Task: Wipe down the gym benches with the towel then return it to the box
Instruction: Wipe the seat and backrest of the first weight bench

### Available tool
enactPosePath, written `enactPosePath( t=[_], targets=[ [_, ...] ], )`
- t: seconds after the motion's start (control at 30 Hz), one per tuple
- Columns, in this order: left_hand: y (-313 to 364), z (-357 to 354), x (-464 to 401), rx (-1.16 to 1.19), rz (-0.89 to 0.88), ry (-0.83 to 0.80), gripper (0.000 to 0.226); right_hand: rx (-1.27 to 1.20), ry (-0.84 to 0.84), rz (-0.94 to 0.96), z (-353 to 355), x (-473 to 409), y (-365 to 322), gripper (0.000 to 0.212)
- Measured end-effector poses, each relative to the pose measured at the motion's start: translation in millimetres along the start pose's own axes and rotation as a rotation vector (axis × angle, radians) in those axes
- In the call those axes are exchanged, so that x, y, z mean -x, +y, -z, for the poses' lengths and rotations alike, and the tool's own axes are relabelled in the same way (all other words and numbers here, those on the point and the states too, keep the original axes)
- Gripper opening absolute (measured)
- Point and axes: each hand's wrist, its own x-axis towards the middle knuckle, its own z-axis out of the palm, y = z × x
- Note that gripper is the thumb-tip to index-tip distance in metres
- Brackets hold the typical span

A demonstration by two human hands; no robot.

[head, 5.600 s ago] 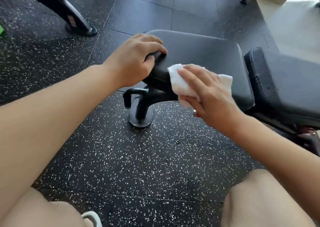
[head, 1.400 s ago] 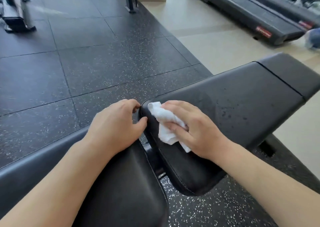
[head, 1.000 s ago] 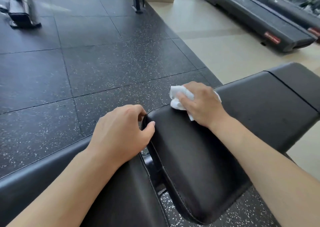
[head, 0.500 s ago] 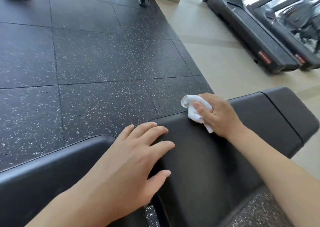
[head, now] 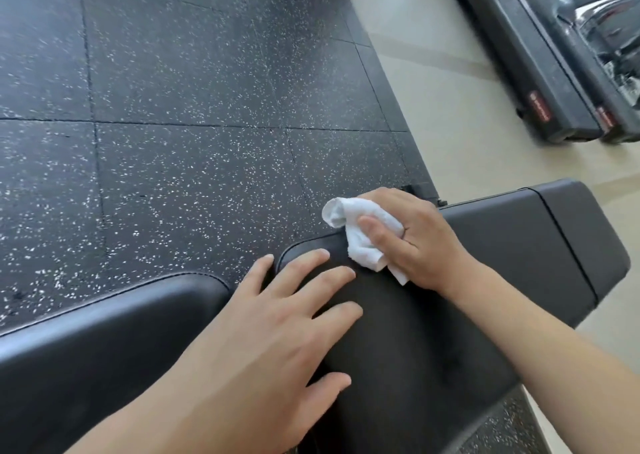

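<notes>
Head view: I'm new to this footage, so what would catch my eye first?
The white towel, bunched in the right hand at the far edge of the black bench pad, stands out most. The left hand lies flat, fingers spread, on the pad's near corner. Treadmills stand at upper right.

Cam count: 1, head-worn, wide-angle; no 2nd view, so no shared area.
Position: above the bench pad (head: 485, 280), on the wearer's head.
Facing: fwd and steeply down, frame tilted, so floor seams run slantwise.
Range: close; both forearms enter from bottom edge, left hand (head: 277, 329) and right hand (head: 415, 242) fill lower centre.
Near field: second pad (head: 104, 349) at lower left, cut by frame edge.
Far field: speckled rubber floor (head: 190, 107) across upper left; pale floor (head: 450, 89) and treadmill ends (head: 554, 100) at upper right.
Edges: some wide-angle bending.
</notes>
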Motion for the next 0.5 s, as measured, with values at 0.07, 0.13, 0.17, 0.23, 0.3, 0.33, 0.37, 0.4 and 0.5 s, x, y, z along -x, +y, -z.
enactPosePath(
  t=[0.07,0.13,0.17,0.23,0.3,0.33,0.37,0.4,0.5],
  targets=[
    [0.3,-1.0,1.4,-0.003,0.003,-0.005,0.058,0.026,-0.007,-0.142,16.1,-2.9,18.6,0.026],
    [-0.4,-1.0,2.8,0.002,0.006,-0.006,0.058,0.059,0.019,-0.228,24.5,-3.1,29.3,0.026],
    [-0.7,-0.5,3.0,0.002,0.009,-0.005,0.058,0.071,0.035,-0.242,24.2,-3.1,29.6,0.027],
    [-0.6,0.3,3.7,-0.004,0.009,-0.012,0.058,0.069,0.069,-0.249,15.5,-2.5,18.2,0.025],
    [0.0,2.9,4.0,-0.001,0.016,-0.019,0.058,0.063,0.092,-0.193,1.4,-0.7,-2.4,0.029],
    [-0.5,4.9,3.9,0.007,0.018,-0.027,0.058,0.059,0.097,-0.144,-5.9,0.2,-14.0,0.03],
    [-1.1,6.6,4.0,0.014,0.019,-0.036,0.057,0.05,0.094,-0.094,-12.0,0.7,-23.9,0.029],
    [-1.6,8.5,3.9,0.024,0.018,-0.045,0.055,0.033,0.083,-0.055,-16.5,1.3,-31.2,0.028],
    [-3.8,11.5,4.6,0.052,0.017,-0.063,0.052,-0.005,0.002,0.017,-14.6,1.2,-29.8,0.027]
  ],
)
